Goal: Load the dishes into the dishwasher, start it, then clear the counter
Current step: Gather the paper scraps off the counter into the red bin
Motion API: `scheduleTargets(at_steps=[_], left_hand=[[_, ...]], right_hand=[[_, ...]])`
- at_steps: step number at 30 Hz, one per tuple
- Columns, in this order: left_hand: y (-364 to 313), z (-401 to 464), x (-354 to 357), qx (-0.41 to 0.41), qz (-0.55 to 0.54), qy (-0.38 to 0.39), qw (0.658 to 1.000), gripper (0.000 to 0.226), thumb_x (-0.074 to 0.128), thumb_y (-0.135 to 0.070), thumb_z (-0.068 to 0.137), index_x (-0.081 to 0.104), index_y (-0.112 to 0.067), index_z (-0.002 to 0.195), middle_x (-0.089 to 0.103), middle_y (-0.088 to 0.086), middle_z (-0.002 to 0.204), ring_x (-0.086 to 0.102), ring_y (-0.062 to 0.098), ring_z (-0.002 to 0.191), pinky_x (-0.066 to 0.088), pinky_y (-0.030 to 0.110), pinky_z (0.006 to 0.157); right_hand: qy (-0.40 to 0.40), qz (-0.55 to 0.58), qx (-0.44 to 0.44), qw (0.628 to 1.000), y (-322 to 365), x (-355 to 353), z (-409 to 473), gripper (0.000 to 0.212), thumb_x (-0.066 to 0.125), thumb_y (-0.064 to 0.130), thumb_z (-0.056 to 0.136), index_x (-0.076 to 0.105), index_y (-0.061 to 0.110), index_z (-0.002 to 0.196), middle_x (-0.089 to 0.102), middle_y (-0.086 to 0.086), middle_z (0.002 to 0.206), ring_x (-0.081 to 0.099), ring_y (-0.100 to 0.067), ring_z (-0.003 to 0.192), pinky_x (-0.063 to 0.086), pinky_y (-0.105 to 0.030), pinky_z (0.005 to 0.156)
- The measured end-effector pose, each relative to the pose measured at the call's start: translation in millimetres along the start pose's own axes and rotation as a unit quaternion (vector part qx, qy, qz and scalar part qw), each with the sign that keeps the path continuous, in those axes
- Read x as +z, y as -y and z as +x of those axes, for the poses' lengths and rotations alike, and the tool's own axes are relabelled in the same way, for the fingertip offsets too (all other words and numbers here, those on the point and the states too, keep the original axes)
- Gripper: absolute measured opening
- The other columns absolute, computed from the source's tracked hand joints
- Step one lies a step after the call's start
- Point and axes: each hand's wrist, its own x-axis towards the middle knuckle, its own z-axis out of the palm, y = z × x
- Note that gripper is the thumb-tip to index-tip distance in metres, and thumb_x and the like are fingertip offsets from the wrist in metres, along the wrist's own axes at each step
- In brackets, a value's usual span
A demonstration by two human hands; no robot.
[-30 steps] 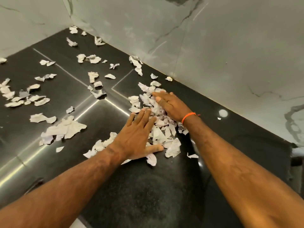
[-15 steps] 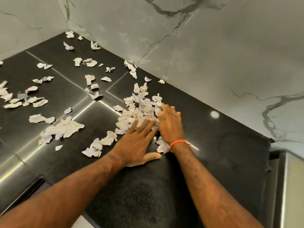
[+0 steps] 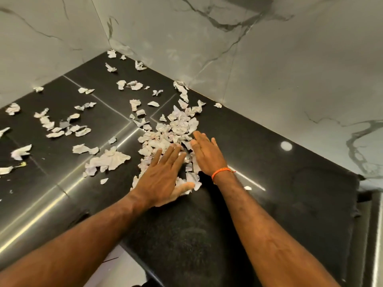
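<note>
Two hands lie flat on a black counter [image 3: 290, 193]. The left hand [image 3: 163, 175] has its fingers straight and close together, palm down, pressing on torn paper scraps. The right hand [image 3: 207, 154] is flat too, fingers straight, with its side against the same scraps. An orange band [image 3: 220, 172] goes round the right wrist. Neither hand grips anything. A big pile of paper scraps [image 3: 176, 129] sits just past the fingertips of both hands. More scraps [image 3: 62, 125] lie spread far across the counter to the left and back into the corner. Grey marble walls [image 3: 269, 69] stand behind the counter.
</note>
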Motion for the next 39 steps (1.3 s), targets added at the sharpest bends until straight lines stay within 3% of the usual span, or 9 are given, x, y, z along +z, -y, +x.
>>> scheduleTargets(at_steps=[3, 6, 11, 18, 22, 27, 31, 36, 39], left_hand=[[12.6, -15.9, 10.8, 0.012, 0.040, 0.032, 0.999, 0.109, 0.013, -0.091, 0.086, 0.005, -0.014, 0.163, -0.010, 0.009, 0.169, -0.017, 0.023, 0.156, -0.002, 0.051, 0.126], [31.3, -12.9, 13.0, -0.010, 0.040, 0.016, 0.999, 0.098, 0.017, -0.083, 0.093, 0.011, -0.013, 0.162, -0.003, 0.011, 0.170, -0.011, 0.026, 0.156, -0.002, 0.052, 0.126], [50.9, 7.0, -1.9, -0.040, 0.071, -0.046, 0.996, 0.066, 0.022, -0.052, 0.107, 0.030, -0.012, 0.158, 0.012, 0.017, 0.168, 0.005, 0.033, 0.157, 0.006, 0.060, 0.124], [84.7, -5.7, -6.5, 0.004, 0.021, -0.083, 0.996, 0.063, 0.025, -0.045, 0.105, 0.030, -0.011, 0.158, 0.014, 0.016, 0.168, 0.006, 0.031, 0.157, 0.007, 0.057, 0.126], [110.7, -3.5, -2.1, 0.011, 0.034, -0.053, 0.998, 0.066, 0.025, -0.050, 0.104, 0.033, -0.012, 0.157, 0.018, 0.016, 0.168, 0.010, 0.032, 0.156, 0.009, 0.057, 0.125], [125.4, 28.8, -3.9, 0.037, -0.005, -0.050, 0.998, 0.068, 0.026, -0.053, 0.103, 0.028, -0.012, 0.157, 0.014, 0.016, 0.168, 0.007, 0.032, 0.157, 0.012, 0.058, 0.125], [126.0, 79.1, -14.1, 0.079, -0.026, -0.036, 0.996, 0.076, 0.021, -0.064, 0.103, 0.017, -0.015, 0.160, 0.002, 0.014, 0.170, -0.004, 0.029, 0.157, 0.009, 0.054, 0.126], [133.4, 144.8, -24.6, 0.078, -0.028, -0.007, 0.997, 0.078, 0.019, -0.065, 0.102, 0.008, -0.015, 0.162, -0.004, 0.012, 0.170, -0.006, 0.028, 0.157, 0.008, 0.053, 0.127], [155.4, 175.1, -28.7, 0.050, -0.039, -0.007, 0.998, 0.073, 0.019, -0.060, 0.104, 0.013, -0.015, 0.161, 0.002, 0.012, 0.170, -0.001, 0.029, 0.157, 0.010, 0.054, 0.126]], right_hand=[[-0.088, 0.008, 0.038, 0.995, -0.5, -11.2, -24.3, 0.038, 0.030, 0.039, 0.106, 0.051, 0.021, 0.132, 0.058, -0.004, 0.134, 0.054, -0.026, 0.121, 0.038, -0.049, 0.108], [-0.176, -0.135, 0.117, 0.968, -14.1, -11.6, -52.0, 0.045, 0.031, 0.042, 0.104, 0.052, 0.020, 0.137, 0.050, -0.004, 0.146, 0.039, -0.030, 0.140, 0.024, -0.056, 0.117], [-0.158, -0.161, 0.310, 0.924, 0.3, 32.1, -80.3, 0.078, 0.019, 0.062, 0.100, 0.020, 0.009, 0.158, 0.008, -0.016, 0.167, 0.001, -0.035, 0.154, 0.001, -0.056, 0.124], [-0.143, 0.113, 0.065, 0.981, 74.9, 66.5, -13.2, 0.062, 0.030, 0.045, 0.107, 0.016, 0.017, 0.160, 0.011, -0.001, 0.168, 0.005, -0.009, 0.154, 0.005, -0.037, 0.127], [-0.244, -0.052, 0.234, 0.940, 61.4, 61.0, 10.2, 0.057, 0.027, 0.045, 0.105, 0.030, 0.015, 0.154, 0.026, -0.008, 0.163, 0.016, -0.028, 0.153, 0.009, -0.053, 0.125], [-0.160, 0.049, 0.079, 0.983, 78.2, 70.4, 31.6, 0.053, 0.031, 0.041, 0.107, 0.030, 0.020, 0.156, 0.030, -0.001, 0.163, 0.023, -0.014, 0.151, 0.017, -0.039, 0.125], [-0.272, -0.001, 0.163, 0.949, 28.4, 24.2, 96.0, 0.057, 0.034, 0.045, 0.099, 0.049, 0.011, 0.143, 0.049, -0.011, 0.149, 0.038, -0.032, 0.142, 0.025, -0.044, 0.121], [-0.252, -0.122, 0.229, 0.932, -20.4, -7.1, 166.9, 0.056, 0.044, 0.043, 0.099, 0.047, 0.008, 0.143, 0.048, -0.018, 0.145, 0.041, -0.037, 0.135, 0.031, -0.046, 0.114], [-0.191, -0.116, 0.086, 0.971, -7.2, 10.9, 173.4, 0.050, 0.037, 0.043, 0.102, 0.054, 0.013, 0.137, 0.056, -0.013, 0.140, 0.048, -0.030, 0.130, 0.036, -0.040, 0.109]])
